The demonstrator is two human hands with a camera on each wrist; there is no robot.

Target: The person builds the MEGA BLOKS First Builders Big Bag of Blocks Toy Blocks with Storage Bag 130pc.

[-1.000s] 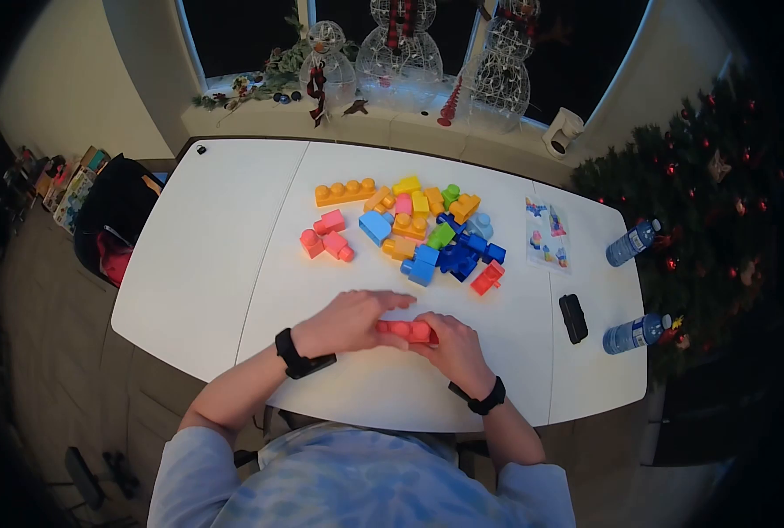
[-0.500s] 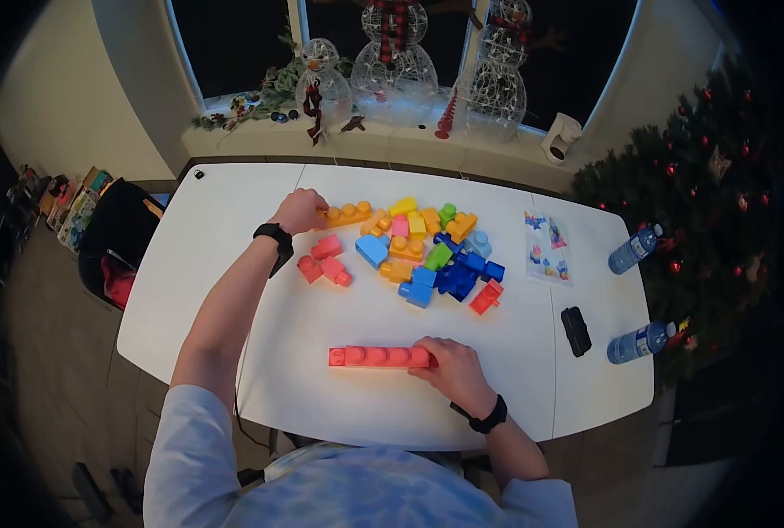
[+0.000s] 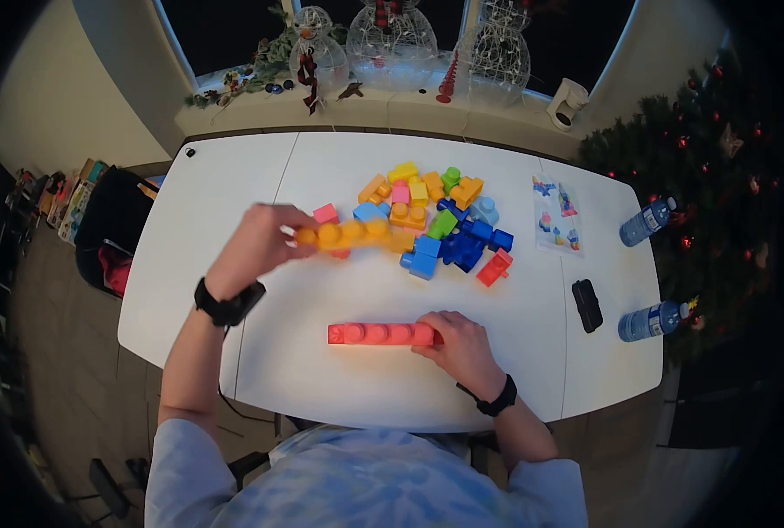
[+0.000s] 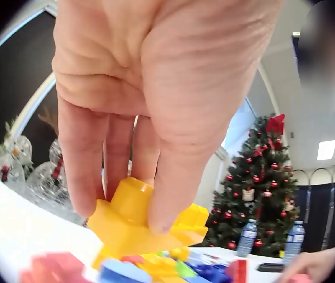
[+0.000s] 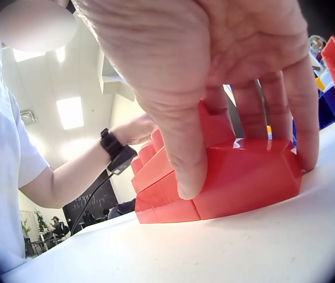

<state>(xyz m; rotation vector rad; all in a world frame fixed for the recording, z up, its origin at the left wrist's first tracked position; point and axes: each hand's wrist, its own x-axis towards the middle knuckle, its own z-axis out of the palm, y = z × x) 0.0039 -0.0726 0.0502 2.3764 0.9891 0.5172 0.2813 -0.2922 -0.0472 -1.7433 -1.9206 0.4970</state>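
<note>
My left hand (image 3: pixel 256 248) pinches one end of a long orange building block (image 3: pixel 355 234) between thumb and fingers, held over the loose blocks with its row of studs up. In the left wrist view the block (image 4: pixel 129 233) appears yellow and end-on below the fingertips. Near the front of the table, my right hand (image 3: pixel 462 345) grips the right end of a long row of red building blocks (image 3: pixel 376 334). The right wrist view shows the red row (image 5: pixel 247 180) resting on the table, its seams visible, thumb on the near side and fingers behind.
Behind the hands lies a pile of loose blocks: yellow (image 3: pixel 403 172), green (image 3: pixel 442 223), dark blue (image 3: pixel 464 251) and red (image 3: pixel 495 268). To the right are a picture sheet (image 3: pixel 556 216), a black case (image 3: pixel 587 306) and two water bottles (image 3: pixel 647 222). The white table (image 3: pixel 181 282) has rounded corners.
My left hand left the red row, reached to the far left of the pile and took the orange block. It has since lifted it back toward me. My right hand stays on the red row.
</note>
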